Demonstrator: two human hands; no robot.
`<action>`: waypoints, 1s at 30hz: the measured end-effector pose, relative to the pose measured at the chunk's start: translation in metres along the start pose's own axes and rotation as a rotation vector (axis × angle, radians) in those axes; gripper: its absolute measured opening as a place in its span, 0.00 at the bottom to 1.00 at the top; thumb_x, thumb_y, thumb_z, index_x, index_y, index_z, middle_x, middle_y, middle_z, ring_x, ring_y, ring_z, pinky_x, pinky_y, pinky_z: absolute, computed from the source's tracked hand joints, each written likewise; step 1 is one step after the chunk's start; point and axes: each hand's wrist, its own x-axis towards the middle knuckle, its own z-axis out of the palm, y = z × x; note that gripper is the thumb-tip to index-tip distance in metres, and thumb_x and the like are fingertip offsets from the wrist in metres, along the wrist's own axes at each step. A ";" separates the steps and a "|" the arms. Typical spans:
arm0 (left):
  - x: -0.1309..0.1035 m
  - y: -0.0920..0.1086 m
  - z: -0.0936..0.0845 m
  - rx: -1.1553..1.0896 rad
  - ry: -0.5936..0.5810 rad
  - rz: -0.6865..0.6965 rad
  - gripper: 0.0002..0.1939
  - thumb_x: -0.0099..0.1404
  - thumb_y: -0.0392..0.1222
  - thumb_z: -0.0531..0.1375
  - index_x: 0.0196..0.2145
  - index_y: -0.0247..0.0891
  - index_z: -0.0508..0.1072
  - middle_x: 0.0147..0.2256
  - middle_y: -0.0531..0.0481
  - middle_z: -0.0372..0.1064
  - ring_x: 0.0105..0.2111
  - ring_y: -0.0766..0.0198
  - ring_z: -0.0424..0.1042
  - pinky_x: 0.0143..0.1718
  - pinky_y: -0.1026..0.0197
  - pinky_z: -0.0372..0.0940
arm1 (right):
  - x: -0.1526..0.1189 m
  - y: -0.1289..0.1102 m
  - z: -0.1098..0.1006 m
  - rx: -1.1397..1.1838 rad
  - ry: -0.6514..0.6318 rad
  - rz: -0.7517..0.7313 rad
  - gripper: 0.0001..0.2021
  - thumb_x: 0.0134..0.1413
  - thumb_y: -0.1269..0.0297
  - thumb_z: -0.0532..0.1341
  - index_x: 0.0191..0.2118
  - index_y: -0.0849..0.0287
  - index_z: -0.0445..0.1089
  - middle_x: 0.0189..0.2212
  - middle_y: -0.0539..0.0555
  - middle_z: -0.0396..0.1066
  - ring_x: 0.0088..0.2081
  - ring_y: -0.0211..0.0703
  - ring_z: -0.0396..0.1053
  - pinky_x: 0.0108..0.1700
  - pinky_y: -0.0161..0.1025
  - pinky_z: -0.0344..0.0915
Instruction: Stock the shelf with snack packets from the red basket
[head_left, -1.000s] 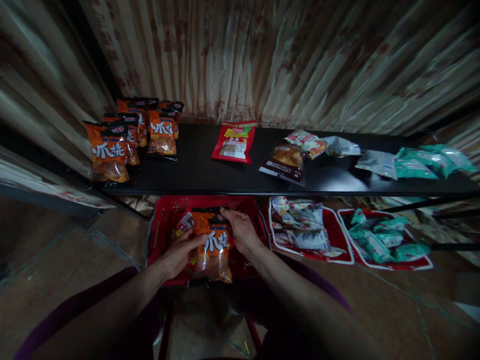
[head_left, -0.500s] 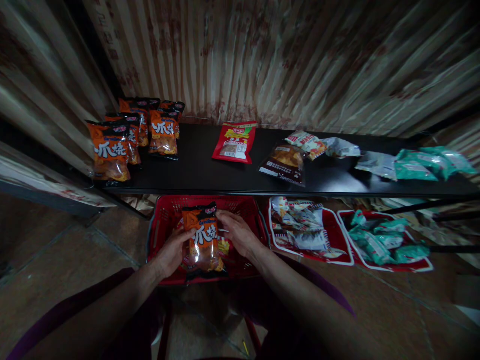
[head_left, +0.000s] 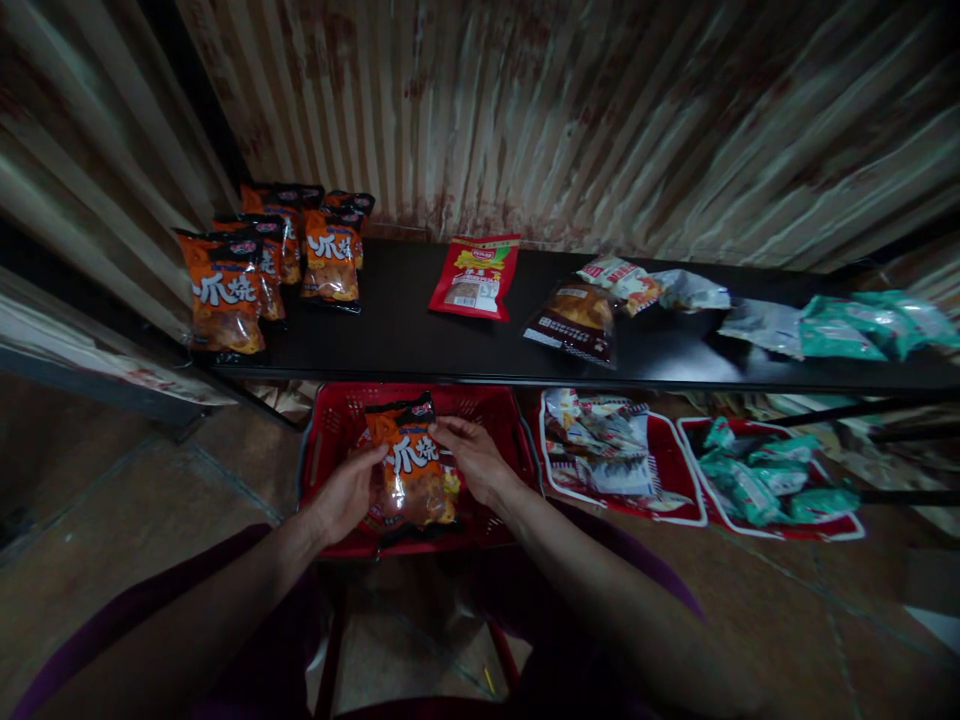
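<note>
Over the red basket (head_left: pixel 319 440), an orange and black snack bag (head_left: pixel 414 475) is held between my two hands, its printed front facing up. My left hand (head_left: pixel 349 500) grips the bag's left edge with the thumb on top. At its upper right edge, my right hand (head_left: pixel 472 455) pinches it with thumb and fingers. The bag tilts slightly, and it hides most of what lies in the basket. Some red and yellow packaging shows beside it. Several matching orange bags (head_left: pixel 225 300) stand on the left end of the black shelf (head_left: pixel 390 345).
On the shelf lie a red snack pouch (head_left: pixel 474 280), a brown bag (head_left: pixel 574 320), several silvery packets (head_left: pixel 761 325) and green packets (head_left: pixel 840 328). Two red baskets with white rims stand below on the right, one with white packets (head_left: pixel 600 440), the other with green packets (head_left: pixel 757 490).
The orange bag has turned a little in my hands, and its lower end has swung slightly right and up. Both hands still hold it. The view has shifted slightly.
</note>
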 end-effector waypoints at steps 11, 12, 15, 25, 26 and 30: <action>0.001 -0.001 -0.012 -0.035 0.001 0.076 0.18 0.58 0.39 0.62 0.47 0.36 0.70 0.45 0.41 0.73 0.42 0.54 0.74 0.38 0.57 0.70 | -0.010 0.004 0.000 -0.018 -0.095 0.095 0.20 0.33 0.61 0.71 0.38 0.55 0.73 0.33 0.51 0.76 0.35 0.41 0.73 0.32 0.35 0.67; 0.001 0.000 -0.013 -0.051 0.026 0.073 0.17 0.58 0.39 0.61 0.46 0.36 0.71 0.44 0.41 0.74 0.40 0.55 0.74 0.37 0.57 0.70 | -0.012 0.006 0.000 -0.018 -0.103 0.113 0.21 0.33 0.62 0.72 0.40 0.55 0.73 0.33 0.51 0.76 0.35 0.42 0.73 0.33 0.35 0.67; 0.002 0.004 -0.017 -0.095 0.118 0.063 0.13 0.59 0.37 0.61 0.43 0.34 0.71 0.40 0.42 0.75 0.34 0.58 0.75 0.34 0.59 0.70 | -0.016 0.011 -0.003 -0.034 -0.127 0.165 0.24 0.35 0.63 0.72 0.43 0.53 0.72 0.35 0.52 0.76 0.36 0.43 0.74 0.33 0.35 0.69; 0.004 0.001 -0.026 -0.135 0.228 0.102 0.06 0.58 0.35 0.61 0.36 0.35 0.72 0.30 0.47 0.75 0.26 0.63 0.74 0.27 0.62 0.69 | -0.020 0.028 -0.010 0.020 -0.231 0.260 0.22 0.35 0.65 0.72 0.41 0.57 0.70 0.39 0.54 0.75 0.39 0.44 0.74 0.37 0.43 0.75; 0.004 0.001 -0.025 -0.140 0.230 0.104 0.06 0.58 0.35 0.61 0.35 0.35 0.72 0.29 0.47 0.75 0.25 0.63 0.73 0.27 0.62 0.68 | -0.021 0.030 -0.010 0.024 -0.230 0.266 0.23 0.35 0.65 0.73 0.42 0.57 0.70 0.40 0.54 0.75 0.38 0.44 0.74 0.37 0.43 0.75; 0.006 0.002 -0.025 -0.158 0.230 0.105 0.06 0.57 0.37 0.62 0.34 0.35 0.72 0.28 0.48 0.74 0.24 0.63 0.73 0.28 0.62 0.68 | -0.021 0.037 -0.006 0.030 -0.227 0.283 0.25 0.33 0.67 0.73 0.43 0.56 0.70 0.38 0.53 0.75 0.31 0.41 0.75 0.38 0.43 0.74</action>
